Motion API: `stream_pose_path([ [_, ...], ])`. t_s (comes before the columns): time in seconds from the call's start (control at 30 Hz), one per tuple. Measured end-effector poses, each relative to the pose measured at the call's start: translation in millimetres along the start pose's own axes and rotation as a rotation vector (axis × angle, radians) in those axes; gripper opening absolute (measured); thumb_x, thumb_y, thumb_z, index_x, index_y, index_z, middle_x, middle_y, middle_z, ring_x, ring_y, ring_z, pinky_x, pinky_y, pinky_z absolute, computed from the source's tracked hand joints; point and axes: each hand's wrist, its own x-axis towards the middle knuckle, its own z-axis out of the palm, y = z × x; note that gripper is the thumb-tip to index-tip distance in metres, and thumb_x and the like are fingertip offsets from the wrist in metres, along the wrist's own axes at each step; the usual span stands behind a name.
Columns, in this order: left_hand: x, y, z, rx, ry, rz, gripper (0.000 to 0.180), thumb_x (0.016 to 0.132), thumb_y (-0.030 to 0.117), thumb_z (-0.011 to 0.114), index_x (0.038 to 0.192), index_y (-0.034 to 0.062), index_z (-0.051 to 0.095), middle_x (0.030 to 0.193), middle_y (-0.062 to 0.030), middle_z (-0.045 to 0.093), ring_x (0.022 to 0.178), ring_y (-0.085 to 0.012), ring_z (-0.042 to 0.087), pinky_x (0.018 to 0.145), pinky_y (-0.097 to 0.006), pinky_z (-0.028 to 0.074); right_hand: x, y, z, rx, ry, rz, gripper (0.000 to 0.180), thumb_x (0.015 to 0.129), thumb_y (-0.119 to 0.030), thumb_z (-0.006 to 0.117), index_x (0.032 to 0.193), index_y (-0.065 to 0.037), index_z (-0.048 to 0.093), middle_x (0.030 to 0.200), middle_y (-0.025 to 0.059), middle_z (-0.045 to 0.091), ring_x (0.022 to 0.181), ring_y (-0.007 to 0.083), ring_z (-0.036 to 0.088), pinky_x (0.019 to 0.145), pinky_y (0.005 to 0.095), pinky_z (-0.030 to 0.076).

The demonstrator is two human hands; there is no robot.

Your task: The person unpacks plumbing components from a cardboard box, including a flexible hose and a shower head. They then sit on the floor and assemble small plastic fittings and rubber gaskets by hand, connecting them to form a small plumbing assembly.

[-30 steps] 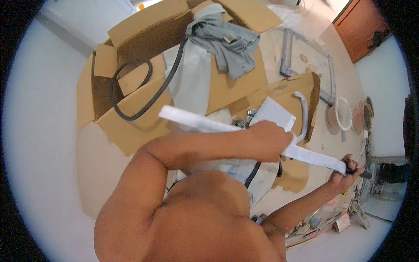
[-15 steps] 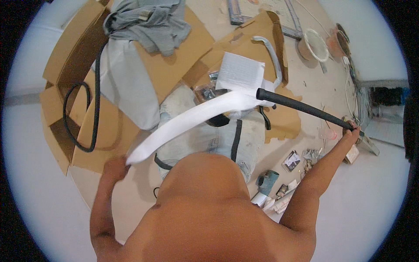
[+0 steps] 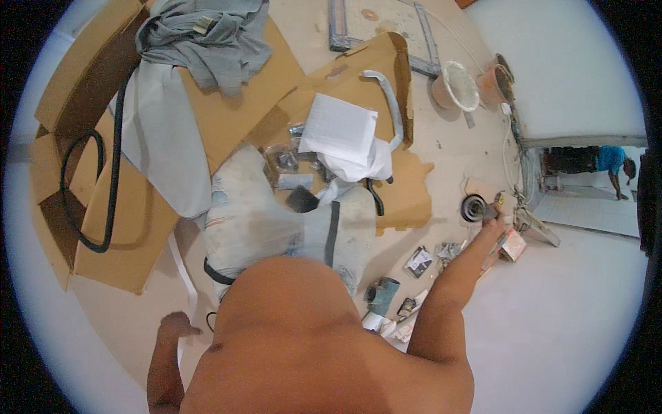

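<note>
My right hand [image 3: 492, 224] is closed round a black tube [image 3: 474, 208], out at the right; its round open end shows nearly end-on. My left hand [image 3: 178, 324] is low at the left, thumb stretched out, with its other fingers partly hidden. A long, narrow white strip [image 3: 184, 272] runs down beside the cardboard and passes under this hand. Before my knees, a white padded sheet [image 3: 339, 127] and crumpled white wrapping [image 3: 358, 164] rest on flattened cardboard, next to clear bags of small dark parts [image 3: 281, 159].
At the left is an opened cardboard box [image 3: 148, 248] with a black hose [image 3: 114, 172] and a grey cloth [image 3: 207, 48]. Two buckets [image 3: 456, 86] stand far right. A teal pipe fitting [image 3: 381, 295] lies near my right arm. Another person [image 3: 612, 162] in blue bends beyond an opening.
The white strip has come away from the black tube and dropped down at the left. The tube has swung from lengthwise to end-on. My left hand has moved lower, and the view has shifted right.
</note>
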Motion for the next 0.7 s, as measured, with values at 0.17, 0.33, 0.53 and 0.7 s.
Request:
stream_pose_path([
  [0.17, -70.0, 57.8, -151.3, -0.485, 0.414, 0.297, 0.037, 0.085, 0.034, 0.068, 0.096, -0.001, 0.067, 0.091, -0.0201, 0.069, 0.086, -0.0315, 0.067, 0.078, -0.04, 0.051, -36.6, 45.8, -3.4, 0.046, -0.129, 0.11, 0.02, 0.093, -0.02, 0.05, 0.082, -0.004, 0.047, 0.066, 0.0051, 0.041, 0.058, 0.0192, 0.047, 0.054, 0.0321, 0.044],
  [0.33, -177.3, 101.7, -243.6, -0.939, 0.981, 0.63, 0.028, 0.087, 0.025, 0.069, 0.1, 0.001, 0.062, 0.096, -0.0167, 0.063, 0.084, -0.0208, 0.059, 0.078, -0.034, 0.047, -110.6, 140.6, 7.1, -0.125, -0.413, 0.19, 0.038, 0.101, -0.039, 0.045, 0.08, -0.007, 0.048, 0.066, 0.0023, 0.037, 0.056, 0.0136, 0.04, 0.054, 0.0277, 0.039],
  [0.53, -192.8, 173.5, -266.6, -0.073, 1.193, 0.8, 0.051, 0.08, 0.032, 0.075, 0.12, 0.0038, 0.057, 0.117, -0.0212, 0.058, 0.11, -0.0397, 0.055, 0.091, -0.043, 0.045, -266.0, 301.3, 17.9, -0.507, -0.443, 0.103, 0.037, 0.1, -0.043, 0.049, 0.084, -0.009, 0.05, 0.071, 0.0064, 0.05, 0.06, 0.0189, 0.049, 0.056, 0.0323, 0.047],
  [0.7, -138.4, 207.6, -252.8, -0.404, 0.629, 0.702, 0.044, 0.087, 0.032, 0.069, 0.114, -0.0005, 0.056, 0.095, -0.0205, 0.065, 0.089, -0.0383, 0.063, 0.077, -0.042, 0.049, -321.3, 365.7, -5.8, -0.391, -0.836, 0.8, 0.049, 0.099, -0.05, 0.044, 0.115, -0.004, 0.054, 0.105, 0.0176, 0.064, 0.1, 0.0301, 0.063, 0.093, 0.0492, 0.048],
])
